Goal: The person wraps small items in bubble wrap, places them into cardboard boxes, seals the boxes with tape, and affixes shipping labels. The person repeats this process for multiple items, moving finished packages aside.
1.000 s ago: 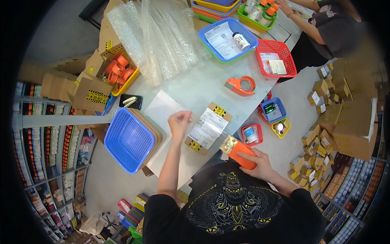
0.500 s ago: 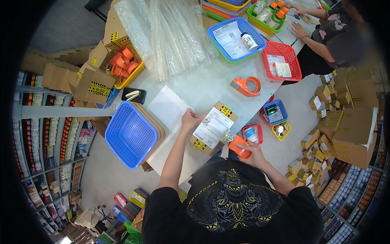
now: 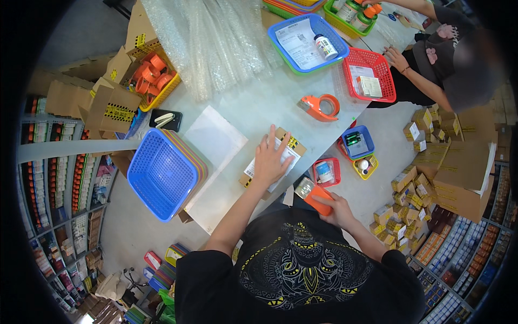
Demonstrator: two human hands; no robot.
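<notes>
Near the table's front edge lies a small cardboard box [image 3: 281,135] with yellow-and-black tape and a white printed label [image 3: 287,157] on top. My left hand [image 3: 270,160] rests flat on it with fingers spread, covering much of the label. My right hand [image 3: 338,209] grips an orange tape dispenser [image 3: 318,197] just right of the box, in front of my body. The dispenser's head points toward the box, a little apart from it. A second orange tape dispenser [image 3: 320,108] lies farther back on the table.
Stacked blue baskets [image 3: 162,175] and a white sheet [image 3: 213,140] are at left. Bubble wrap [image 3: 210,54] covers the back. A blue basket [image 3: 310,43] holds a bottle, a red basket [image 3: 371,75] a small box. Another person's hand [image 3: 396,58] is at far right. Several taped boxes [image 3: 402,218] lie beyond.
My left hand has moved from beside the box onto its label, fingers spread. My right hand still holds the tape dispenser, now turned slightly. The whole view has shifted a little.
</notes>
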